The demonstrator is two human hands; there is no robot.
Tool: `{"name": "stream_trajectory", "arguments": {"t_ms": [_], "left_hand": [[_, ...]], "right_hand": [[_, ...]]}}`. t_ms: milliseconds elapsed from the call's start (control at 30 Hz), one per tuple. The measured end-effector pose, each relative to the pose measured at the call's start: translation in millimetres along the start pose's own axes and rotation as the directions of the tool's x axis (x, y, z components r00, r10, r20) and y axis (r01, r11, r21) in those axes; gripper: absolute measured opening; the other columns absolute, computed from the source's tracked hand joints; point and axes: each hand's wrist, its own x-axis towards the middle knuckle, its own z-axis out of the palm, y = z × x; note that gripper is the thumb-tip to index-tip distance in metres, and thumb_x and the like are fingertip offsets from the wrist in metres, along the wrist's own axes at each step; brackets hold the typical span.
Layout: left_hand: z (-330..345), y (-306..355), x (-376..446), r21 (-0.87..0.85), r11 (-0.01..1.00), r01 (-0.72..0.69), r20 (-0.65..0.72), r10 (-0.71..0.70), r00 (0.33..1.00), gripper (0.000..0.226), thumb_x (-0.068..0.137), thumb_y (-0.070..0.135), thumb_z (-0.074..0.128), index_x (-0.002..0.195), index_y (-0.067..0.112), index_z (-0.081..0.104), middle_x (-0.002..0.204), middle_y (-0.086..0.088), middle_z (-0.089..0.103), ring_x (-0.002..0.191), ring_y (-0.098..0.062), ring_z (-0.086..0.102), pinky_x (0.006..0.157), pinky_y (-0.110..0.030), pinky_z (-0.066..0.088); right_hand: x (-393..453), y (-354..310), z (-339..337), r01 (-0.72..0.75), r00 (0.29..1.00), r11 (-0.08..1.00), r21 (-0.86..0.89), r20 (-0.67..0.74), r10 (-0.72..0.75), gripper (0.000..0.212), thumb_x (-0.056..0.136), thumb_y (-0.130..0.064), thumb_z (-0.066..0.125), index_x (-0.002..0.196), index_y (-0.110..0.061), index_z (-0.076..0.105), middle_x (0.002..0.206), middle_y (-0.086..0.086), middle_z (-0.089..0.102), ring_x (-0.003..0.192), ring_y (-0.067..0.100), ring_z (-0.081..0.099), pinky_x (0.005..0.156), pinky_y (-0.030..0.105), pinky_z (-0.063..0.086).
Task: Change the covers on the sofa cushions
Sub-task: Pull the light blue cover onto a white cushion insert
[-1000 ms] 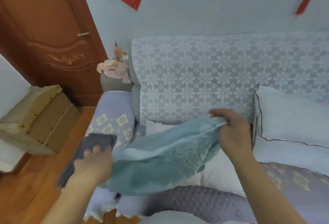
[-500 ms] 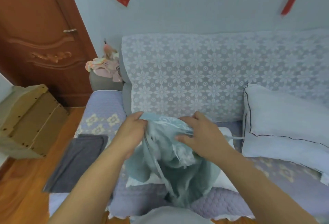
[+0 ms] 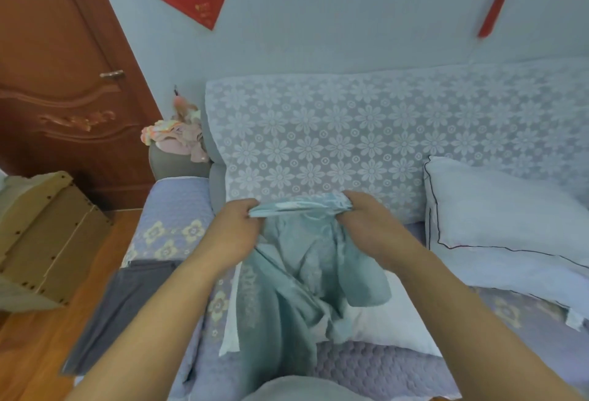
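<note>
A teal patterned cushion cover (image 3: 296,276) hangs bunched in front of me over the sofa seat. My left hand (image 3: 234,231) grips its top edge on the left, and my right hand (image 3: 366,225) grips the same edge on the right, stretching that edge taut between them. Under the cover lies a bare white cushion (image 3: 392,321) on the seat, partly hidden by the cloth. A second white cushion with dark piping (image 3: 510,215) leans against the sofa back at the right.
The sofa (image 3: 350,145) has a lace flower throw on its back and a lilac quilted seat cover (image 3: 175,209). A dark grey cloth (image 3: 127,305) drapes over the left seat edge. A cardboard box (image 3: 41,235) stands on the wooden floor by the door (image 3: 63,81). Clothes (image 3: 175,136) lie on the armrest.
My hands came together from a wide spread, then parted slightly, gathering the cover's top edge into a band held higher against the sofa back. The view tilted upward.
</note>
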Motion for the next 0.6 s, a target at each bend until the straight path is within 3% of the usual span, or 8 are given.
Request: {"name": "stream_trajectory", "arguments": {"t_ms": [67, 133, 200, 333, 433, 467, 533, 600], "left_hand": [[-1, 2, 1, -0.065, 0.998, -0.001, -0.064, -0.003, 0.998, 0.026, 0.100, 0.009, 0.045, 0.089, 0.008, 0.069, 0.080, -0.007, 0.069, 0.070, -0.015, 0.056, 0.060, -0.029, 0.038], [-3, 0, 4, -0.045, 0.999, -0.013, -0.153, 0.006, 0.988, 0.026, 0.099, 0.007, 0.044, 0.089, 0.011, 0.068, 0.081, -0.004, 0.068, 0.072, -0.014, 0.058, 0.058, -0.029, 0.038], [-6, -7, 8, -0.015, 1.000, 0.008, -0.200, -0.011, 0.980, 0.026, 0.098, 0.007, 0.044, 0.088, 0.013, 0.067, 0.082, -0.004, 0.068, 0.077, -0.018, 0.061, 0.062, -0.033, 0.043], [-1, -14, -3, -0.052, 0.998, 0.040, -0.137, -0.046, 0.990, 0.033, 0.091, 0.026, 0.044, 0.095, 0.006, 0.070, 0.089, -0.012, 0.072, 0.088, -0.031, 0.067, 0.083, -0.053, 0.053], [7, -17, -17, -0.180, 0.977, 0.111, 0.009, -0.111, 0.994, 0.018, 0.093, 0.024, 0.060, 0.085, 0.012, 0.071, 0.080, -0.008, 0.073, 0.077, -0.026, 0.067, 0.075, -0.039, 0.052], [8, -18, -22, -0.131, 0.984, 0.119, 0.140, -0.100, 0.985, 0.016, 0.089, 0.030, 0.069, 0.085, 0.014, 0.069, 0.076, -0.006, 0.071, 0.073, -0.021, 0.063, 0.070, -0.035, 0.048], [14, -18, -35, 0.056, 0.993, 0.102, 0.451, -0.116, 0.885, 0.034, 0.074, 0.046, 0.082, 0.093, 0.021, 0.068, 0.080, 0.004, 0.072, 0.075, -0.013, 0.065, 0.071, -0.032, 0.050], [24, -15, -38, 0.216, 0.975, 0.048, 0.509, -0.154, 0.847, 0.037, 0.072, 0.047, 0.083, 0.100, 0.029, 0.067, 0.088, 0.010, 0.074, 0.079, -0.008, 0.069, 0.074, -0.031, 0.056]], "right_hand": [[-2, 0, 11, -0.074, 0.996, 0.990, 0.120, 0.049, 0.069, 0.020, 0.095, -0.020, 0.050, 0.100, -0.022, 0.070, 0.096, -0.003, 0.073, 0.094, 0.018, 0.068, 0.086, 0.032, 0.052], [-4, 1, 20, -0.075, 0.996, 0.995, -0.072, -0.044, 0.072, 0.015, 0.093, -0.032, 0.057, 0.094, -0.020, 0.065, 0.090, 0.000, 0.069, 0.086, 0.019, 0.064, 0.079, 0.032, 0.049], [-12, 4, 29, -0.055, 0.994, 0.965, -0.256, -0.109, 0.027, 0.028, 0.087, -0.047, 0.064, 0.087, -0.020, 0.056, 0.084, -0.002, 0.062, 0.078, 0.015, 0.059, 0.068, 0.032, 0.045], [-32, 25, 64, -0.047, 0.999, 0.915, -0.401, -0.026, 0.039, 0.050, 0.077, -0.061, 0.069, 0.101, -0.024, 0.046, 0.094, -0.004, 0.062, 0.087, 0.020, 0.061, 0.069, 0.035, 0.045], [-18, 50, 56, -0.172, 0.974, 0.825, -0.539, -0.218, 0.061, 0.024, 0.090, -0.034, 0.060, 0.098, -0.019, 0.042, 0.090, 0.005, 0.060, 0.090, 0.031, 0.061, 0.069, 0.034, 0.042], [-12, 57, 44, -0.236, 0.952, 0.829, -0.507, -0.292, 0.092, 0.014, 0.090, -0.023, 0.055, 0.100, -0.018, 0.048, 0.088, 0.006, 0.059, 0.090, 0.032, 0.060, 0.070, 0.033, 0.042], [-2, 65, 18, -0.325, 0.913, 0.848, -0.419, -0.371, 0.167, 0.028, 0.088, -0.011, 0.051, 0.113, -0.018, 0.061, 0.099, 0.008, 0.066, 0.098, 0.031, 0.060, 0.073, 0.029, 0.040], [6, 63, 3, -0.280, 0.912, 0.891, -0.358, -0.389, 0.130, 0.034, 0.084, -0.006, 0.050, 0.109, -0.018, 0.070, 0.103, 0.004, 0.070, 0.100, 0.027, 0.063, 0.072, 0.027, 0.042]]}}
